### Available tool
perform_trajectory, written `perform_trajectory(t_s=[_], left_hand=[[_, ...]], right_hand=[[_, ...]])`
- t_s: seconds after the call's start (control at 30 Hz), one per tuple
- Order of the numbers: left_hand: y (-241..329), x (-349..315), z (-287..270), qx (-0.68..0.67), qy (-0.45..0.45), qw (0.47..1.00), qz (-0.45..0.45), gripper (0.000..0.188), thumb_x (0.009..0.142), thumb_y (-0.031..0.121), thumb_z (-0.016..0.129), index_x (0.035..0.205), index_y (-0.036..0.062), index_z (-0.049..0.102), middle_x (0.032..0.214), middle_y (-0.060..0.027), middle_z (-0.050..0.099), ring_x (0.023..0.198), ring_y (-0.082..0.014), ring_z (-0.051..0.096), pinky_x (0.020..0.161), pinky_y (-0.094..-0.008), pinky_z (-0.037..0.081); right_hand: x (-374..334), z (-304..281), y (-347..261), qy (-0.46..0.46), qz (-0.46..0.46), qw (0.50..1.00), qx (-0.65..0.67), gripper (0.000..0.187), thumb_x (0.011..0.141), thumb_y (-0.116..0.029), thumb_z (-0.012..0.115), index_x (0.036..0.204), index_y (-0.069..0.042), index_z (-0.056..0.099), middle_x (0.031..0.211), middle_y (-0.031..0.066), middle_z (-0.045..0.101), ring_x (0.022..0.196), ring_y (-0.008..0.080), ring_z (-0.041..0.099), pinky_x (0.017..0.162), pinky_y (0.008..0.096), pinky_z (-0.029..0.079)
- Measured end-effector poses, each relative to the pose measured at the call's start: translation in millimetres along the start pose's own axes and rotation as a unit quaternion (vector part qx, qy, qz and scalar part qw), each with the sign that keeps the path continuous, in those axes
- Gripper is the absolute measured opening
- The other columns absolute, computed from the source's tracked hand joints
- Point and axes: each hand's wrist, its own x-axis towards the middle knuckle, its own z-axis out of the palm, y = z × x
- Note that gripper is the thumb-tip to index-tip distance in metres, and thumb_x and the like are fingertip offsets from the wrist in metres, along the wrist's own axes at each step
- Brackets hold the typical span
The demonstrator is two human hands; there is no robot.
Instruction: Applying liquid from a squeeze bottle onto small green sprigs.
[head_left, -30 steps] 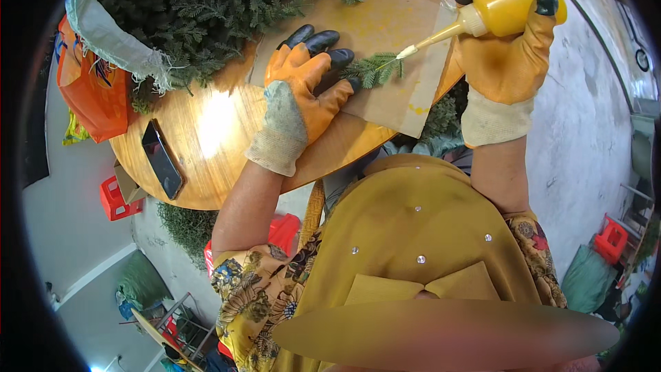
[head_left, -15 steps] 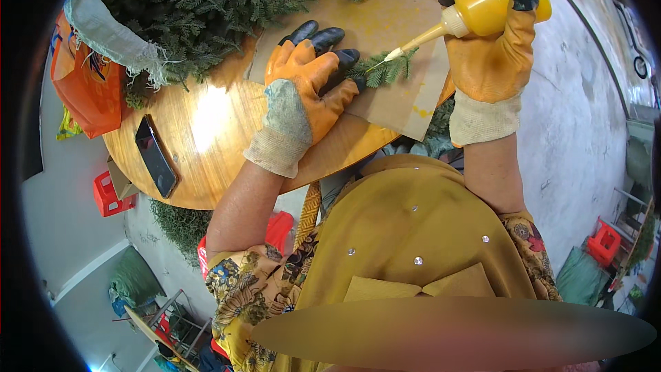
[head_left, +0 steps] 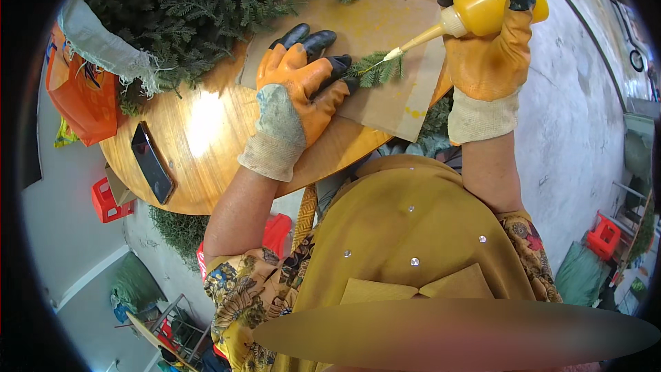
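Observation:
My left hand [head_left: 299,83], in an orange glove with dark fingertips, pinches the stem end of a small green fir sprig [head_left: 377,76] between thumb and forefinger. The sprig lies over a brown sheet [head_left: 385,107] spotted with yellow. My right hand [head_left: 485,62], gloved the same way, grips a yellow squeeze bottle [head_left: 490,3] tilted down to the left. The bottle's long pale nozzle meets the sprig's tip, and a thin pale line shows along the twig.
A big heap of fir sprigs [head_left: 193,14] covers the far left of the round wooden table [head_left: 200,189], beside a frayed white sack [head_left: 96,45]. A black phone [head_left: 153,164] lies near the left edge. An orange bag [head_left: 84,93] stands beyond it.
Both hands, the bottle and the sprig keep nearly the same places relative to each other. The table, with its phone, appears shifted slightly left and down in the picture.

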Motion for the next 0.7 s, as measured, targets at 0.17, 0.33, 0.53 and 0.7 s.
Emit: perform_trajectory(t_s=[0.17,0.33,0.53,0.7], left_hand=[[-1.4,1.3,0.2,0.008,0.003,1.000,0.026,0.023,0.075,0.023,0.082,0.097,0.0170,0.078,0.128,-0.0080,0.069,0.121,-0.0391,0.057,0.103,-0.0512,0.044],[-1.2,2.1,-0.1,0.005,0.005,1.000,0.016,0.020,0.076,0.021,0.081,0.096,0.0165,0.078,0.126,-0.0086,0.069,0.119,-0.0394,0.058,0.101,-0.0511,0.046],[2.5,4.0,-0.7,-0.004,0.010,1.000,0.025,0.020,0.077,0.020,0.080,0.097,0.0171,0.079,0.126,-0.0091,0.069,0.122,-0.0394,0.058,0.101,-0.0498,0.047],[2.6,4.2,-4.7,-0.001,-0.005,0.999,0.032,0.023,0.078,0.011,0.078,0.101,0.0112,0.080,0.126,-0.0131,0.069,0.123,-0.0390,0.059,0.103,-0.0490,0.049]], right_hand=[[-5.8,-6.1,-6.2,0.092,0.007,0.996,-0.003,0.039,0.095,-0.034,0.061,0.129,-0.014,0.060,0.131,0.0129,0.064,0.116,0.0337,0.063,0.098,0.0549,0.053],[-6.4,-21.5,-3.6,0.100,-0.016,0.995,0.011,0.027,0.093,-0.032,0.063,0.116,-0.017,0.060,0.125,0.0123,0.065,0.113,0.0347,0.063,0.098,0.0566,0.053],[-4.7,-29.8,-12.1,0.103,-0.020,0.994,0.000,0.031,0.095,-0.032,0.061,0.122,-0.016,0.060,0.122,0.0120,0.065,0.110,0.0325,0.064,0.096,0.0536,0.054],[5.5,25.4,-53.6,0.106,0.116,0.977,0.142,0.058,0.093,-0.037,0.077,0.134,0.000,0.057,0.122,0.0198,0.068,0.111,0.0349,0.066,0.104,0.0530,0.054]])
